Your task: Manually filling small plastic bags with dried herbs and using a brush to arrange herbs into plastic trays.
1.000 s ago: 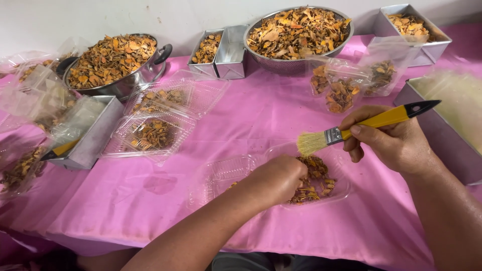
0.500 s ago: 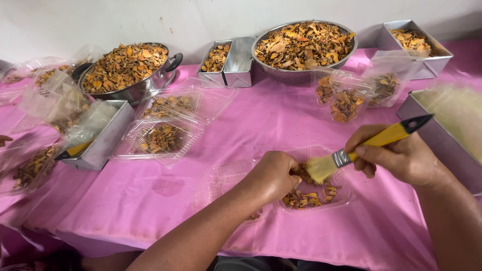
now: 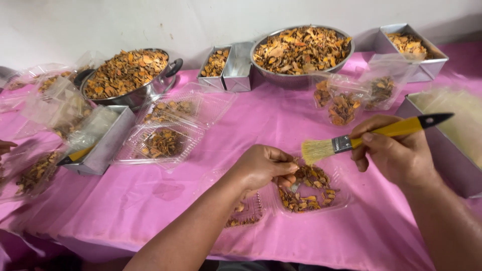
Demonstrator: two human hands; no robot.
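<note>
My right hand (image 3: pixel 394 153) grips a yellow-handled paintbrush (image 3: pixel 374 134), its pale bristles pointing left just above an open clear plastic clamshell box (image 3: pixel 339 198). The box lies on the pink tablecloth (image 3: pixel 165 200) and holds brown and orange dried chips (image 3: pixel 306 188). My left hand (image 3: pixel 263 165) rests over the box's left side, fingertips pinched among the chips near the bristles.
Two large metal bowls (image 3: pixel 301 50) (image 3: pixel 128 75) heaped with chips stand at the back. Small metal tins (image 3: pixel 228 62) (image 3: pixel 411 47), filled clamshell boxes (image 3: pixel 160 143) and bags of chips (image 3: pixel 346 100) surround them. A metal tray (image 3: pixel 452 150) sits at right. Another person's hand (image 3: pixel 6 147) shows at the left edge.
The brush has shifted slightly up and right of the chips. My left hand has settled onto the box, fingers pinching in the chips.
</note>
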